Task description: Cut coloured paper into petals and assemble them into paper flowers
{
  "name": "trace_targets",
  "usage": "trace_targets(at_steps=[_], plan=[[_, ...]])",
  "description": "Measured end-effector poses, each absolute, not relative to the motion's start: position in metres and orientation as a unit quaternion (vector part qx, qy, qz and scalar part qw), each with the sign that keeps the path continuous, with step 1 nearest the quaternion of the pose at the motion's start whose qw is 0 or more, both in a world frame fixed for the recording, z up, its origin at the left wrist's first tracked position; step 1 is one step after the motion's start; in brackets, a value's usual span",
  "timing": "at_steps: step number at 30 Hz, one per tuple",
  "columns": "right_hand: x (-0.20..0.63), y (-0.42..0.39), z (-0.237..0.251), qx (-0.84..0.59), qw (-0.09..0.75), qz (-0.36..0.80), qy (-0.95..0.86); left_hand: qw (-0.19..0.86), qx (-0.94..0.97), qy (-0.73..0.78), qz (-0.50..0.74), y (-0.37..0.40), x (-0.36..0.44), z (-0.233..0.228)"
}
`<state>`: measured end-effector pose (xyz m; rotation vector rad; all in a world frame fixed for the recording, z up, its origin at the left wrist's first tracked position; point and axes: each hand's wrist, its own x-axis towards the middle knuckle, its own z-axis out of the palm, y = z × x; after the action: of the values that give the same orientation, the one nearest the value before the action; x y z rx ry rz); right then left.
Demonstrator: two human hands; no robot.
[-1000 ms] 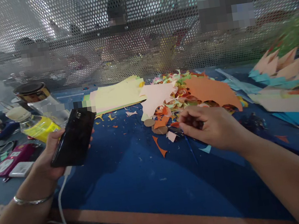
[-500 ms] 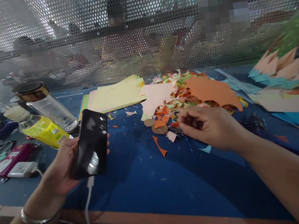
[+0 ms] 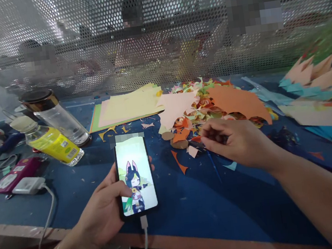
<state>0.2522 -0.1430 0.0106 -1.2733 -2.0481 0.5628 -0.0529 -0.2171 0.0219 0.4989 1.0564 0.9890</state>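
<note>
Stretching across the frame, the blue table is carrying a heap of paper scraps, a stack of pale sheets and two bottles. Near its front edge, the left hand is gripping a lit, cabled phone, thumb lying on the screen, so checking a picture appears to be the step underway. The right hand is resting curled beside the scraps, fingers drawn together; what it is pinching cannot be told.
</note>
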Motion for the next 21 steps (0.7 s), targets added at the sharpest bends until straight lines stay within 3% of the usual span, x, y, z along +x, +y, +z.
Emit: trace_targets(at_steps=[12, 21], plan=[[0.251, -0.143, 0.010, -0.485, 0.317, 0.224, -0.784, 0.693, 0.184, 0.523, 0.461, -0.221, -0.032, 0.024], [0.253, -0.142, 0.005, -0.494, 0.311, 0.215, -0.783, 0.746, 0.150, 0.466, 0.451, -0.215, -0.030, 0.029]])
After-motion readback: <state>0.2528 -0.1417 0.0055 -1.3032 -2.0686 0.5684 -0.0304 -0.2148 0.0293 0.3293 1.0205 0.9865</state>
